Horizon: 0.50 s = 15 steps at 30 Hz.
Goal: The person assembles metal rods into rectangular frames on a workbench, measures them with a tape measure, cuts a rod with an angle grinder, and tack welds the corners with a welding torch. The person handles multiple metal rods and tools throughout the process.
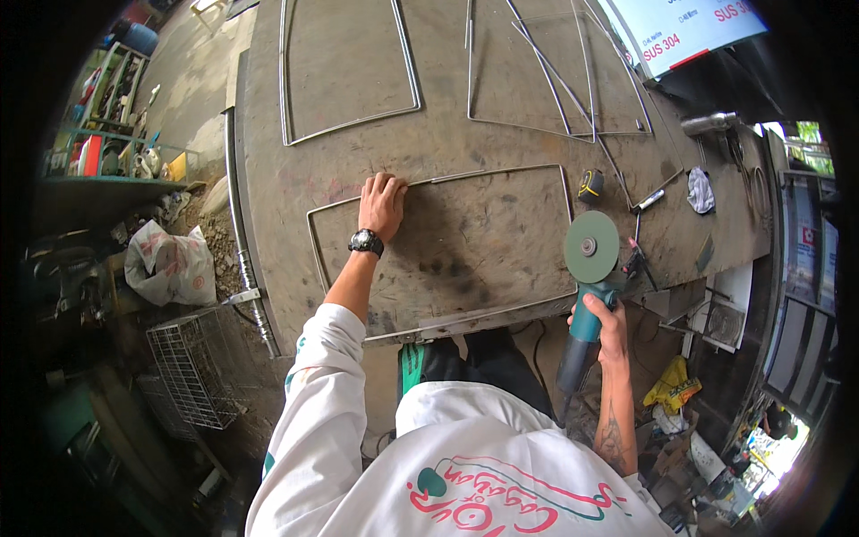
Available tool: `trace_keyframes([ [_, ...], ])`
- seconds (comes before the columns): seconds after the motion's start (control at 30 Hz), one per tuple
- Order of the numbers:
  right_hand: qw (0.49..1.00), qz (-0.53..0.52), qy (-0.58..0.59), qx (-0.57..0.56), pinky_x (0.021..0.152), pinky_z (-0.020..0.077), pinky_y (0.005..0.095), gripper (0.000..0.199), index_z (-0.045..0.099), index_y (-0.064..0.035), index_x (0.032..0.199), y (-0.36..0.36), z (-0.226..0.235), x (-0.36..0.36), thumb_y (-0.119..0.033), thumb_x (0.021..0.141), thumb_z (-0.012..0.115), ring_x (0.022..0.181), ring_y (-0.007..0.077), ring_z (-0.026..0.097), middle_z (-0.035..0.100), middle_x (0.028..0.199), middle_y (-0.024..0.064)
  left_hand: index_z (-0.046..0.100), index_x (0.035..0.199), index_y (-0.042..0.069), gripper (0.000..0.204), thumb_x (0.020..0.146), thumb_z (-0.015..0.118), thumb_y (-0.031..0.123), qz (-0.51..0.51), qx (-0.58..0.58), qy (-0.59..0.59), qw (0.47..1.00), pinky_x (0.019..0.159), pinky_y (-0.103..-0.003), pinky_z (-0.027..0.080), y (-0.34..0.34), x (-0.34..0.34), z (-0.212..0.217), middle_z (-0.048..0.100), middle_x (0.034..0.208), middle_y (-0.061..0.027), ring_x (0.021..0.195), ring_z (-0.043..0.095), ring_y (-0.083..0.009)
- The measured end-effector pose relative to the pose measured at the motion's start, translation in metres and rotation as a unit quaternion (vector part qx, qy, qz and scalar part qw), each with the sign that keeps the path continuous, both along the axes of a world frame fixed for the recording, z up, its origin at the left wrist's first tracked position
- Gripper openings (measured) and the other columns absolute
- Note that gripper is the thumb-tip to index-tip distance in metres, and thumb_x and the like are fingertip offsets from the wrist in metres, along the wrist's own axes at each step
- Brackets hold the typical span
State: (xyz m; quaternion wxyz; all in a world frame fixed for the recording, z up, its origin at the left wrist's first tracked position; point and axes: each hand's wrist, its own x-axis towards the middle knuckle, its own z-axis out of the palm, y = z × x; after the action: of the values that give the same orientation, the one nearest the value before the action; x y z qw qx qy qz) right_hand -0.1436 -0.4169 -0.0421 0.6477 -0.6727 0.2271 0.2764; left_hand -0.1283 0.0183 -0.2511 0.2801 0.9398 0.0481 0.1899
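Note:
A thin rectangular metal rod frame [500, 173] lies flat on the worn steel worktable [429, 148] in front of me. My left hand [382, 206] is closed over its far rod, fingers curled across it. In my right hand [608, 324] is a teal angle grinder [586, 322], gripped around its body with the handle end pointing down toward me. Its round green disc [591, 251] faces up beside the frame's right side, overlapping the near right corner in this view. Whether the disc spins cannot be made out.
More rod frames [285, 98] lie at the far side, some crossed at the right. A yellow-black tape measure [591, 185] and a white cloth [701, 191] sit right of the frame. A wire cage [192, 367] and a white sack [170, 264] stand beyond the table's left edge.

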Motion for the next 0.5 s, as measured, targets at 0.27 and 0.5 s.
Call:
trace_keyframes([
  [0.27, 0.997, 0.05, -0.012, -0.062, 0.062, 0.0604, 0.0341, 0.042, 0.064, -0.0006, 0.108, 0.077, -0.017, -0.011, -0.03, 0.084, 0.082, 0.067, 0.0207, 0.07, 0.067, 0.083, 0.011, 0.068, 0.106, 0.01, 0.01, 0.098, 0.065, 0.016, -0.009, -0.042, -0.028, 0.999, 0.09, -0.045, 0.046, 0.005, -0.006, -0.01, 0.061, 0.105, -0.0098, 0.101, 0.057, -0.0326],
  [0.5, 0.987, 0.141, -0.022, -0.079, 0.063, 0.0587, 0.0337, 0.05, 0.065, -0.0001, 0.108, 0.15, -0.034, 0.015, -0.038, 0.081, 0.083, 0.068, 0.0197, 0.07, 0.067, 0.083, 0.0098, 0.06, 0.106, 0.007, 0.013, 0.1, 0.061, 0.019, 0.0, 0.018, 0.018, 1.0, 0.09, -0.044, 0.045, 0.008, -0.011, -0.01, 0.058, 0.104, -0.0134, 0.1, 0.056, -0.0333],
])
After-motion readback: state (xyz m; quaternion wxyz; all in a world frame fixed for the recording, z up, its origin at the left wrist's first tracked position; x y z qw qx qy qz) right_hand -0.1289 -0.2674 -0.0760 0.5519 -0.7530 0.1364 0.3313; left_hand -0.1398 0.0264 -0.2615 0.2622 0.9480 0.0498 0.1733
